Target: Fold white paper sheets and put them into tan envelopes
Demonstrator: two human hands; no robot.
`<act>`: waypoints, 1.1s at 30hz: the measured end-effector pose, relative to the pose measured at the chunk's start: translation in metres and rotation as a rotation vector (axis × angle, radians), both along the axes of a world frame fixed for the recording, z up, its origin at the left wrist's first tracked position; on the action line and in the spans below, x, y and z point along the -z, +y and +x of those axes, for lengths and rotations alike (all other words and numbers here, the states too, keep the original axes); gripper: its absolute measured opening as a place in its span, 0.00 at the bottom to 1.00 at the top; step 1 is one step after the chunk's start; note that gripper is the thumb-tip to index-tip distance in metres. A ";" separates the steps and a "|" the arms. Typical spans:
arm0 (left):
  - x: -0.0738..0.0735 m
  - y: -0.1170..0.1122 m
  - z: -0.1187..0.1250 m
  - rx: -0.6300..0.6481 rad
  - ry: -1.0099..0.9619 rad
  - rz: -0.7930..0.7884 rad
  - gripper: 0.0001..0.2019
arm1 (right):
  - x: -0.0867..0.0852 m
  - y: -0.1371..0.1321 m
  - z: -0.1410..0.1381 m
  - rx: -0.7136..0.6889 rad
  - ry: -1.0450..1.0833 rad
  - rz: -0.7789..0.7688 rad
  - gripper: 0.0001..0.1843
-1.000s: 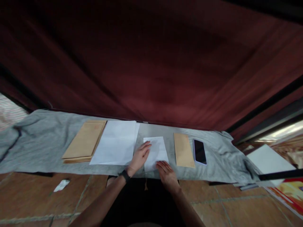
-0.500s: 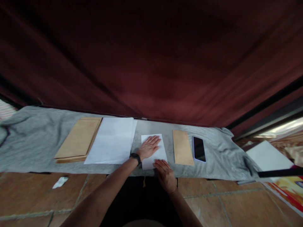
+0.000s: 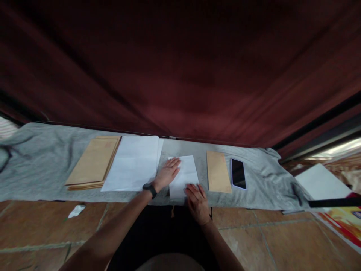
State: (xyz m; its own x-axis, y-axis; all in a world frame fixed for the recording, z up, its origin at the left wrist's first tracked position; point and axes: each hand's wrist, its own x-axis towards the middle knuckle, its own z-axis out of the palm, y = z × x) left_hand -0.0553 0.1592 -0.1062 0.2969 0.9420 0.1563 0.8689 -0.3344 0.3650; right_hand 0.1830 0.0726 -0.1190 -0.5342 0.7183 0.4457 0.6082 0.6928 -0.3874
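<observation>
A folded white sheet of paper [image 3: 186,171] lies flat on the grey cloth in front of me. My left hand [image 3: 168,172], with a dark watch on the wrist, rests flat on its left edge, fingers stretched toward the upper left corner. On the lower right corner of the sheet lies my right hand [image 3: 197,201], its fingers extended and a little bent. Neither hand grips anything. Right of the sheet is a brown envelope [image 3: 219,172], and beside that a phone [image 3: 238,174] with a dark screen.
To the left lie a stack of white paper [image 3: 132,163] and a pile of brown envelopes [image 3: 93,162]. Grey cloth [image 3: 42,162] covers the narrow surface. A dark red curtain [image 3: 180,94] hangs behind it. A crumpled tissue [image 3: 76,210] is on the tiled floor.
My left hand has slid left across the folded paper, from its middle to its left edge. My right hand stays at the lower right corner. The view has shifted slightly.
</observation>
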 end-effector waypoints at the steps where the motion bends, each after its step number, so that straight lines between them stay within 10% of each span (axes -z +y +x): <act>1: 0.000 -0.015 0.001 0.048 -0.020 -0.011 0.23 | -0.002 0.000 0.000 0.001 -0.013 0.000 0.24; 10: -0.013 -0.128 -0.005 0.141 -0.032 -0.022 0.29 | -0.015 -0.012 0.001 -0.115 -0.086 -0.027 0.24; 20: -0.007 -0.116 -0.007 0.007 -0.038 -0.018 0.34 | -0.008 0.020 0.034 -0.059 -0.066 -0.150 0.39; 33: -0.001 -0.087 0.002 -0.219 -0.391 0.029 0.30 | -0.008 0.059 0.022 0.164 0.155 -0.289 0.25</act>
State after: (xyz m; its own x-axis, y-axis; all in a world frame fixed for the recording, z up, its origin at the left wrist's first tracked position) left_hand -0.0531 0.0721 -0.1048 0.0047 0.9696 0.2445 0.7188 -0.1733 0.6732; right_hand 0.2052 0.1312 -0.1109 -0.3439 0.8967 0.2787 0.6210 0.4398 -0.6488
